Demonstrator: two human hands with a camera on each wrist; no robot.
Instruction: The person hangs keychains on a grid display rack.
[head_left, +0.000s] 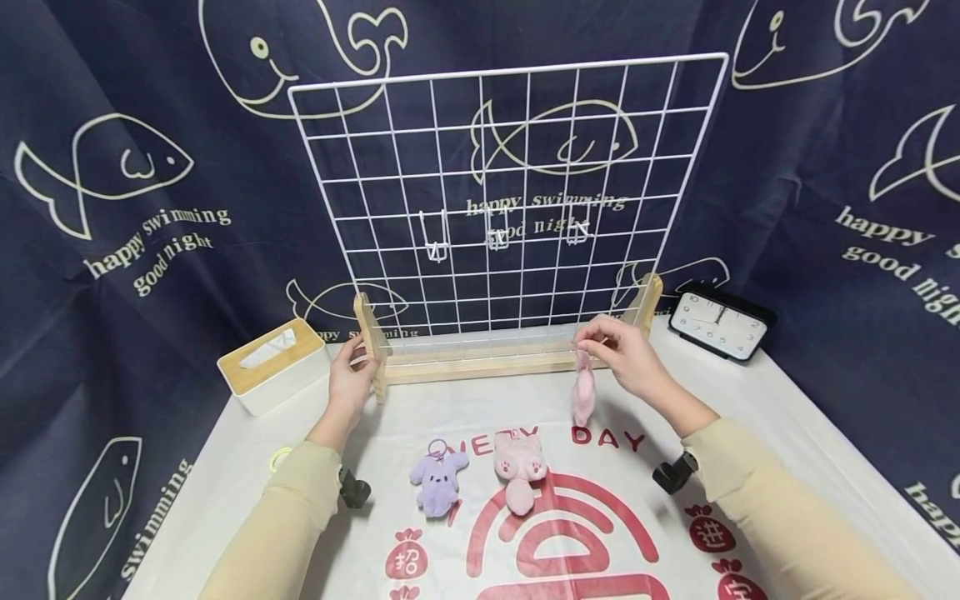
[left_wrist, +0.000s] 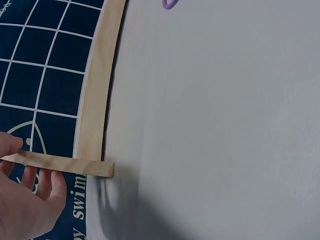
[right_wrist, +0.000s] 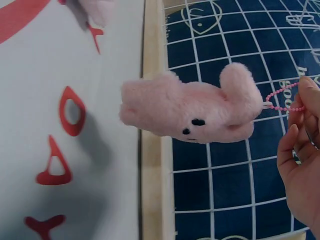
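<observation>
My left hand [head_left: 351, 373] grips the left wooden foot [head_left: 371, 346] of a white wire grid rack [head_left: 504, 192], thumb on one side and fingers on the other in the left wrist view. With my right hand [head_left: 619, 350] I pinch the pink bead chain [right_wrist: 280, 99] of a pink plush keychain [right_wrist: 200, 107], which hangs in front of the rack's lower right part. A purple plush keychain [head_left: 437, 481] with a ring lies on the table, and beside it a pink plush pouch [head_left: 519, 469] with paw prints. Three white hooks, among them the left hook [head_left: 436, 250], hang on the grid.
A white tissue box [head_left: 281, 379] with a wooden lid stands left of the rack. On the right is a black-framed clock [head_left: 722, 321]. A yellow ring [head_left: 281, 457] lies near the left sleeve. Dark fish-print cloth hangs behind the white table cover [head_left: 450, 408].
</observation>
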